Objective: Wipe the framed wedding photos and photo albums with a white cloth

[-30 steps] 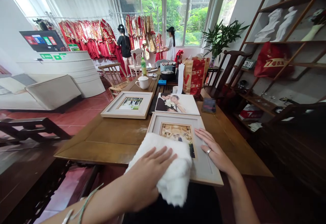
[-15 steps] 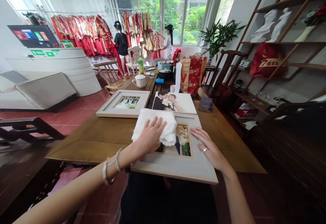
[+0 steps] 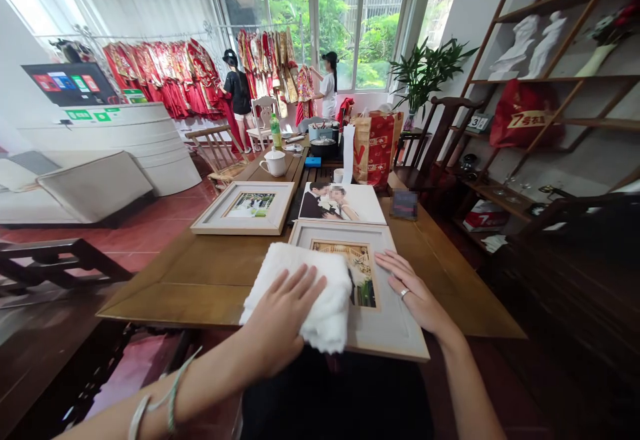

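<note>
A white-matted picture frame [image 3: 385,323] lies flat at the near edge of the wooden table [image 3: 220,273]. My left hand [image 3: 280,320] lies flat with fingers spread on a folded white cloth [image 3: 327,293], pressing it onto the frame's left half. My right hand [image 3: 413,290], wearing a ring, rests open and flat on the frame's right border. The cloth hides most of the photo's left part.
A second framed photo [image 3: 245,208] and an unframed print [image 3: 343,203] lie further back. Beyond stand a white teapot [image 3: 275,161], a green bottle [image 3: 275,131] and a red paper bag [image 3: 376,147]. Shelves [image 3: 540,93] line the right. Two people stand at the clothes rack [image 3: 170,80].
My left hand slid the cloth from the frame's near left corner up to its top, then back down toward me over the left half. My right hand stayed on the frame.
</note>
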{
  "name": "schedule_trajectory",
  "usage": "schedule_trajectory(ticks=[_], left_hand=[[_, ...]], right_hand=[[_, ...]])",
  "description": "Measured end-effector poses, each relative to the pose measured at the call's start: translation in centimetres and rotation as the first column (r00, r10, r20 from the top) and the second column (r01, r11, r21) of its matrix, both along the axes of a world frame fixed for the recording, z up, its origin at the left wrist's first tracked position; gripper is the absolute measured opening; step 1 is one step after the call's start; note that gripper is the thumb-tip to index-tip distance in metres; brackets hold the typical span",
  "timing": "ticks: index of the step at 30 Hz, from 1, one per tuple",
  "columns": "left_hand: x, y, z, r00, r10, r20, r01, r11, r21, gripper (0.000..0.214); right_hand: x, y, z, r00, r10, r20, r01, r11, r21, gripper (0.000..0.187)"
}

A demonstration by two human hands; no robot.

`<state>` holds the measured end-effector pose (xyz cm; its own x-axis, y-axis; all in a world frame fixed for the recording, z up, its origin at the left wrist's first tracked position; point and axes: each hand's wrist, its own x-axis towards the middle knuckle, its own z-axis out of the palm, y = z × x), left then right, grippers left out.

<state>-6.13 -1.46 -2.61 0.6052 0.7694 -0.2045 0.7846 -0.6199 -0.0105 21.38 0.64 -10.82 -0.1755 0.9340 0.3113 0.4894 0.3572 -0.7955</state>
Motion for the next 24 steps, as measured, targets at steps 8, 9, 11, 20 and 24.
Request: schedule_trajectory(ticks=[8,9,11,20,24], left_hand=[[1.6,8.7,-0.9,0.988,0.122,0.098,-0.14,0.968,0.209,0.074],[1.7,8.5,-0.8,0.989,0.126,0.073,-0.138,0.97,0.199,0.075],[1.7,6.8,-0.5,0.993,0.117,0.008,-0.117,0.98,0.158,0.079],[0.7,-5.0,-0.4,0.991,-0.125,-0.054,0.108,0.96,-0.258,0.112],[3.1,-4.2,-0.4,0.973,-0.19,0.13,0.213,0.959,-0.189,0.099]], right_hand=[[0.4,0.2,-0.4,1.0,0.011,0.018,-0.011,1.0,-0.012,0.038],[0.4,0.2,-0.4,1.0,0.011,0.02,-0.01,1.0,-0.01,0.038],[0.3,0.2,-0.3,1.0,0.011,0.022,-0.011,1.0,-0.008,0.038],[0.2,0.2,-0.6,1.0,0.013,-0.002,-0.013,1.0,0.019,0.037],[0.3,0.2,-0.6,1.0,0.012,-0.012,-0.011,1.0,0.027,0.038]])
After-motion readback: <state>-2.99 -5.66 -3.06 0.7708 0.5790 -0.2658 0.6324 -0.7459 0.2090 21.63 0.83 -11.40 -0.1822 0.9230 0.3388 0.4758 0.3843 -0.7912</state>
